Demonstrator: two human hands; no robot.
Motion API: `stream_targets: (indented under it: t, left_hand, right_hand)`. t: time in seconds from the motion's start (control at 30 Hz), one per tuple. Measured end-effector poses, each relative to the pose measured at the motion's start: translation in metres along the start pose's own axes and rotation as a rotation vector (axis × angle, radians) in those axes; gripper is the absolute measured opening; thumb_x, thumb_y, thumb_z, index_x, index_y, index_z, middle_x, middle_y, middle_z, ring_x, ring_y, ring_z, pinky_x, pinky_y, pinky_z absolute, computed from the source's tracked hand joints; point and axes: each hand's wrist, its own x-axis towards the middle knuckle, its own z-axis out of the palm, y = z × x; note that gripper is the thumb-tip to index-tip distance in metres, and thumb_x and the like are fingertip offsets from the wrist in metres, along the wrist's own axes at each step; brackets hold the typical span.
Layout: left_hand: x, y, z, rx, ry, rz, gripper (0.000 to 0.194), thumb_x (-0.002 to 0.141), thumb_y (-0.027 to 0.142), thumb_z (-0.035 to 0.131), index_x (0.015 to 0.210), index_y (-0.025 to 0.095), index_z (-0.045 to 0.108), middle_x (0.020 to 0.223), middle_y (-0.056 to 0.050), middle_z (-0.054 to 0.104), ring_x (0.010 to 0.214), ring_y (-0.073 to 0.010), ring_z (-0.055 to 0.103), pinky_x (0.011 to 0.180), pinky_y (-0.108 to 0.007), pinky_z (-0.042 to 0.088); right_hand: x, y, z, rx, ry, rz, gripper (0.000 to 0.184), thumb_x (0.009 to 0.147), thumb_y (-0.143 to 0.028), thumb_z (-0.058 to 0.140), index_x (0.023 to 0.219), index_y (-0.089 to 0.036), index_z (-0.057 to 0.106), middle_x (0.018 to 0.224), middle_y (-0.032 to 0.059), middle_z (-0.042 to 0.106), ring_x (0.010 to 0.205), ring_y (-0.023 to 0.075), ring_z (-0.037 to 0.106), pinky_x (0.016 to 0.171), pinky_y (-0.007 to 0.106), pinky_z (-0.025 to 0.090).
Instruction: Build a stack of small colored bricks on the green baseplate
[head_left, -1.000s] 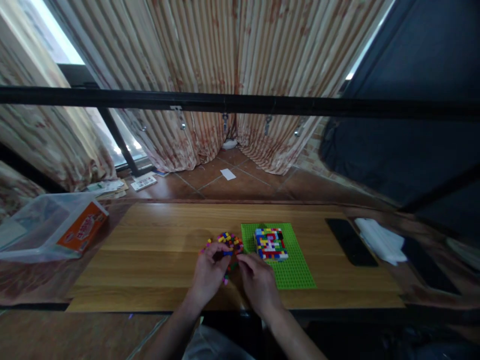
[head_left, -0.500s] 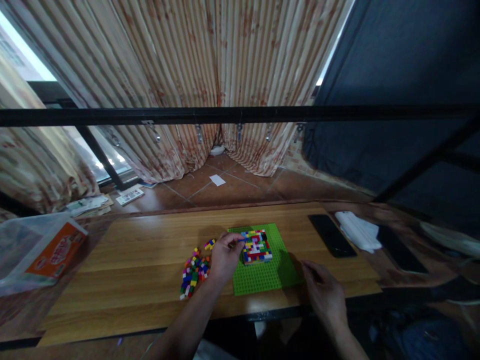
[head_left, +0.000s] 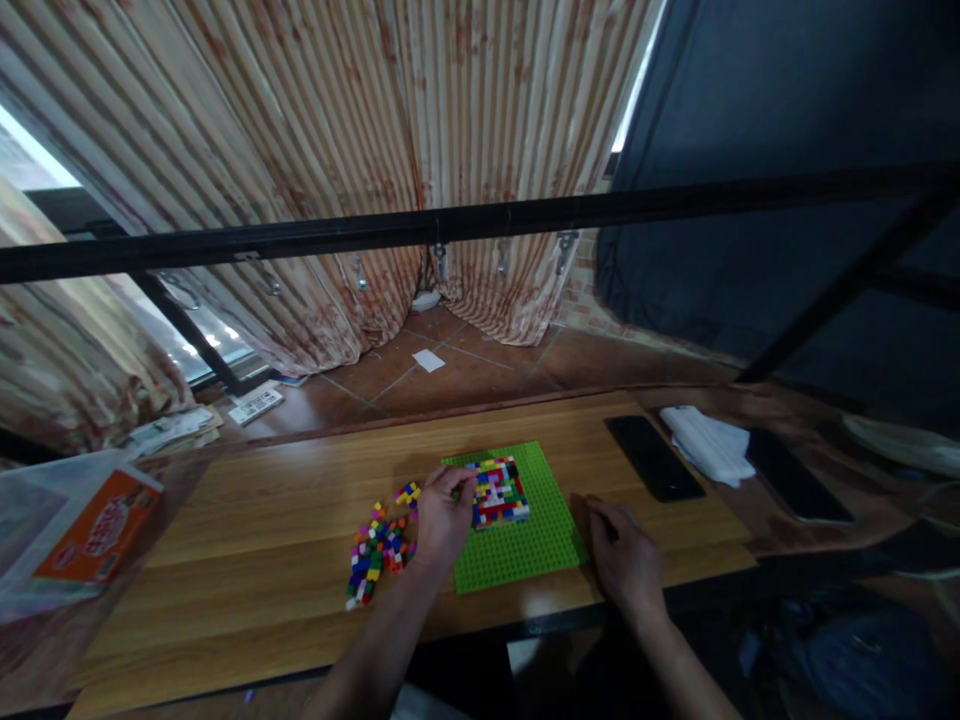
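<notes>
The left hand (head_left: 444, 515) is reaching the left side of a multicoloured plastic-brick block (head_left: 501, 495) on a green studded baseplate (head_left: 517, 560). The right hand (head_left: 624, 555) is curling rightward of it; I cannot tell whether either grip is grasping anything.

This looks like a home: patterned curtains (head_left: 352, 130) hang by a window (head_left: 34, 155), the floor (head_left: 480, 370) is tiled, toy bricks (head_left: 373, 560) lie on the counter (head_left: 262, 540).

Bare left grip (head_left: 442, 520) here, and the right grip (head_left: 626, 555) is bare too! Down the left forearm (head_left: 382, 645), down the right forearm (head_left: 679, 655): both uncovered, both smoothly rounded. And at the bottom edge, greyish cloth (head_left: 421, 706), too cropped to tell which garment.
</notes>
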Motion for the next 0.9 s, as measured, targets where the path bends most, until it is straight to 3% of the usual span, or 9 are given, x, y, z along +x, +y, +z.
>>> stream_targets:
  t: [0.4,0.7,0.9]
  left_hand:
    - [0.001,0.000,0.007,0.301,0.046,0.246,0.013,0.088,0.013,0.057,0.082,0.019,0.067,0.080,-0.003,0.065,0.078,-0.0165,0.059,0.074,-0.029,0.048]
    - [0.003,0.006,0.001,0.582,-0.129,0.365,0.019,0.091,0.014,0.053,0.075,0.018,0.064,0.078,-0.005,0.063,0.077,-0.0193,0.055,0.075,-0.033,0.046]
    - [0.003,0.008,-0.003,0.604,-0.218,0.361,0.017,0.091,0.014,0.051,0.083,0.016,0.066,0.085,-0.007,0.065,0.082,-0.0206,0.057,0.080,-0.036,0.050]
  right_hand:
    - [-0.001,0.002,0.000,0.011,0.027,-0.032,0.038,0.094,-0.044,0.043,0.099,-0.018,0.070,0.098,0.0107,0.071,0.088,0.0221,0.067,0.079,0.035,0.051]
    - [-0.002,-0.001,-0.001,-0.031,0.016,-0.002,0.037,0.094,-0.043,0.043,0.099,-0.019,0.070,0.100,0.0099,0.071,0.087,0.0215,0.067,0.077,0.033,0.051]
    - [-0.001,0.002,0.000,-0.030,0.037,-0.039,0.040,0.094,-0.046,0.042,0.096,-0.017,0.070,0.095,0.0108,0.072,0.085,0.0221,0.067,0.076,0.033,0.050]
